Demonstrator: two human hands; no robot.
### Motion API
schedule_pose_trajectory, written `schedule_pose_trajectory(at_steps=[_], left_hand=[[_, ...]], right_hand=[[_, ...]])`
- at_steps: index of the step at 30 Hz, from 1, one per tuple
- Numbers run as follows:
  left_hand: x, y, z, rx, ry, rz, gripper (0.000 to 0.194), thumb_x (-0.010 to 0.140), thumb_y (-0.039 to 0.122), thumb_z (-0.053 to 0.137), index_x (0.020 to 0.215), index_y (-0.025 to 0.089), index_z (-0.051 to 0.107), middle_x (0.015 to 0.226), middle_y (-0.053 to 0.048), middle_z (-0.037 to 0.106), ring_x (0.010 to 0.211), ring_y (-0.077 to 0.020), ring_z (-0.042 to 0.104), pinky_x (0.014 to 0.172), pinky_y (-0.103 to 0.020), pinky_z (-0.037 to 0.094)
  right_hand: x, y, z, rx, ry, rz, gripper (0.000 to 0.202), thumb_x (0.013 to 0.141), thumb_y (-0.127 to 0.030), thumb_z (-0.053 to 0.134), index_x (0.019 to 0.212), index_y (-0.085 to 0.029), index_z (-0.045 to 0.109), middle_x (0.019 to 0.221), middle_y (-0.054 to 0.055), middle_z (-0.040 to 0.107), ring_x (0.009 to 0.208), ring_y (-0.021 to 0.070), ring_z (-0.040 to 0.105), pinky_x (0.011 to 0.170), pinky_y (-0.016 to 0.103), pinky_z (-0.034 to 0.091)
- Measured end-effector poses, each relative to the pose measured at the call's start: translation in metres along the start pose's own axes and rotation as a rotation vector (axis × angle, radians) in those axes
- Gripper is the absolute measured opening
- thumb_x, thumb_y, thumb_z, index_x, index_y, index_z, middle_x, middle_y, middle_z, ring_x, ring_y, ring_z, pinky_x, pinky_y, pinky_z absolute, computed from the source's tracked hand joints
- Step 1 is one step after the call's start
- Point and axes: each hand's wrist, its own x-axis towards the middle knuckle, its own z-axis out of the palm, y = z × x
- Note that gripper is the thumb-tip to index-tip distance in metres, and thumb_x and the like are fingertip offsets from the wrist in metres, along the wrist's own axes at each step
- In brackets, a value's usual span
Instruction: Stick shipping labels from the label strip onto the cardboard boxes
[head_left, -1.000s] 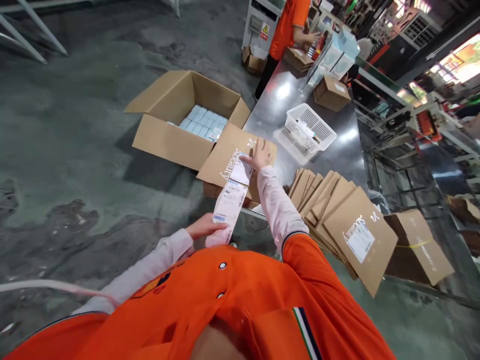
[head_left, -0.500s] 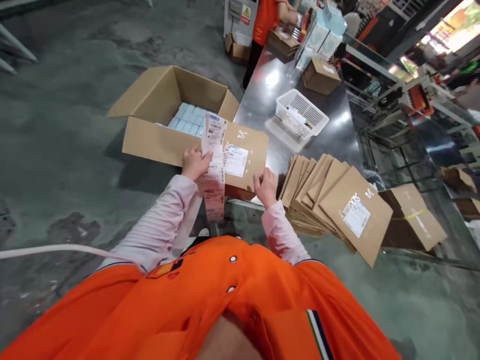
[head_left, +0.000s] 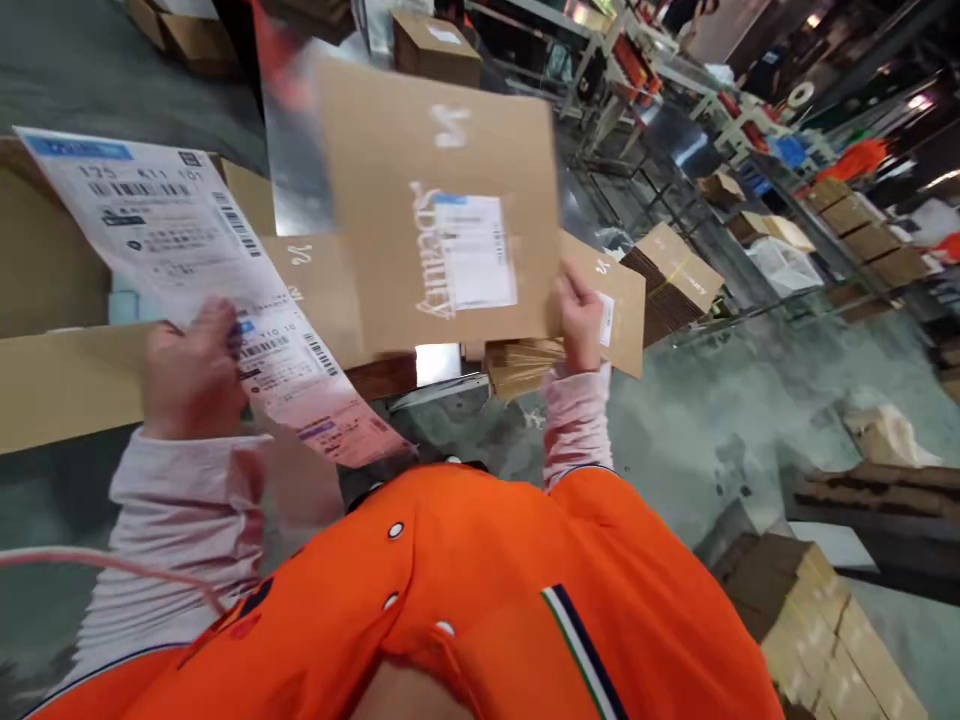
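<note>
A long strip of printed shipping labels [head_left: 285, 340] hangs from my left hand [head_left: 196, 368], its fingers pinched on the strip's edge. My right hand [head_left: 581, 312] grips the lower right edge of a flat cardboard piece [head_left: 442, 150], raised above the table and bearing white lettering and a stuck label. Beneath the raised piece lies another cardboard piece [head_left: 311, 290]. Behind my right hand is a stack of flat cardboards [head_left: 626, 300], the top one labelled. The large open carton [head_left: 67, 385] stands at the left, with a little light blue content visible behind the label strip.
A bundle of flat cardboard [head_left: 679, 265] with a yellow strap lies right of the stack. A closed box [head_left: 436, 50] stands on the metal table [head_left: 296, 180]. Cartons [head_left: 817, 610] are at the lower right. Work benches and people are in the background.
My right hand has lifted a labelled flat cardboard up over the table. My left hand has moved left and raised the label strip closer. The camera view has turned to the right.
</note>
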Motion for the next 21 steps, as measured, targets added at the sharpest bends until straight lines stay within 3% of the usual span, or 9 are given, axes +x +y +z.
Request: schedule_pose_trajectory(at_steps=[3, 5, 6, 7, 9, 11, 14, 17, 21], left_hand=[[-0.019, 0.003, 0.005, -0.083, -0.090, 0.002, 0.053, 0.061, 0.046, 0.080, 0.101, 0.013, 0.071, 0.107, -0.003, 0.076, 0.095, -0.0234, 0.070, 0.073, -0.029, 0.059], [-0.028, -0.002, 0.010, -0.129, -0.156, -0.011, 0.052, 0.054, 0.044, 0.084, 0.096, 0.016, 0.072, 0.100, -0.002, 0.077, 0.085, -0.0212, 0.069, 0.066, -0.025, 0.058], [-0.032, -0.006, 0.014, -0.144, -0.182, -0.009, 0.052, 0.055, 0.045, 0.084, 0.097, 0.016, 0.072, 0.099, -0.003, 0.077, 0.084, -0.0202, 0.069, 0.066, -0.025, 0.057], [-0.036, -0.011, 0.018, -0.163, -0.204, -0.001, 0.052, 0.058, 0.046, 0.084, 0.098, 0.016, 0.073, 0.100, -0.003, 0.077, 0.084, -0.0195, 0.068, 0.067, -0.025, 0.057], [-0.044, -0.018, 0.025, -0.190, -0.245, 0.016, 0.055, 0.061, 0.051, 0.085, 0.099, 0.014, 0.073, 0.101, -0.005, 0.076, 0.083, -0.0185, 0.067, 0.071, -0.025, 0.057], [-0.052, -0.023, 0.030, -0.156, -0.366, -0.033, 0.061, 0.058, 0.059, 0.086, 0.094, 0.011, 0.073, 0.093, -0.007, 0.076, 0.076, -0.0186, 0.065, 0.068, -0.027, 0.056], [-0.058, -0.023, 0.028, -0.061, -0.512, -0.085, 0.071, 0.047, 0.065, 0.089, 0.089, 0.009, 0.074, 0.087, -0.010, 0.075, 0.077, -0.0220, 0.065, 0.069, -0.029, 0.055], [-0.058, -0.024, 0.019, -0.122, -0.372, -0.031, 0.070, 0.048, 0.063, 0.090, 0.090, 0.010, 0.074, 0.094, -0.011, 0.075, 0.090, -0.0258, 0.067, 0.079, -0.030, 0.054], [-0.057, -0.037, 0.007, -0.138, -0.254, -0.093, 0.062, 0.051, 0.062, 0.087, 0.081, 0.009, 0.074, 0.084, -0.011, 0.074, 0.081, -0.0252, 0.066, 0.073, -0.031, 0.052]], right_hand=[[0.026, 0.020, -0.104, -0.179, 0.132, -0.001, 0.064, 0.095, -0.060, 0.051, 0.135, -0.012, 0.064, 0.134, 0.017, 0.065, 0.123, 0.0277, 0.063, 0.106, 0.051, 0.051], [0.031, 0.022, -0.125, -0.273, 0.143, 0.036, 0.065, 0.093, -0.062, 0.054, 0.130, -0.011, 0.065, 0.130, 0.020, 0.065, 0.120, 0.0292, 0.065, 0.102, 0.053, 0.053], [0.026, 0.019, -0.117, -0.286, 0.135, 0.048, 0.065, 0.091, -0.063, 0.056, 0.130, -0.011, 0.066, 0.129, 0.021, 0.065, 0.118, 0.0292, 0.065, 0.100, 0.051, 0.054], [0.017, 0.012, -0.097, -0.263, 0.101, 0.049, 0.066, 0.089, -0.064, 0.060, 0.130, -0.012, 0.065, 0.127, 0.021, 0.066, 0.116, 0.0286, 0.066, 0.099, 0.049, 0.055], [-0.012, -0.006, -0.032, -0.117, -0.055, 0.034, 0.071, 0.084, -0.064, 0.067, 0.134, -0.014, 0.062, 0.124, 0.018, 0.067, 0.111, 0.0260, 0.067, 0.097, 0.043, 0.058], [-0.051, -0.027, 0.048, 0.149, -0.443, 0.034, 0.080, 0.076, -0.063, 0.077, 0.139, -0.020, 0.057, 0.126, 0.013, 0.068, 0.108, 0.0236, 0.068, 0.091, 0.037, 0.060], [-0.109, -0.052, 0.143, 0.477, -0.674, 0.131, 0.073, 0.079, -0.073, 0.067, 0.126, -0.017, 0.063, 0.117, 0.011, 0.072, 0.104, 0.0222, 0.070, 0.090, 0.034, 0.061], [-0.135, -0.063, 0.178, 0.622, -0.777, 0.203, 0.074, 0.074, -0.079, 0.065, 0.109, -0.014, 0.067, 0.109, 0.013, 0.074, 0.099, 0.0232, 0.071, 0.092, 0.037, 0.060], [-0.106, -0.071, 0.185, 0.581, -0.855, 0.150, 0.070, 0.065, -0.065, 0.083, 0.115, -0.017, 0.069, 0.113, 0.010, 0.075, 0.104, 0.0240, 0.071, 0.094, 0.037, 0.059]])
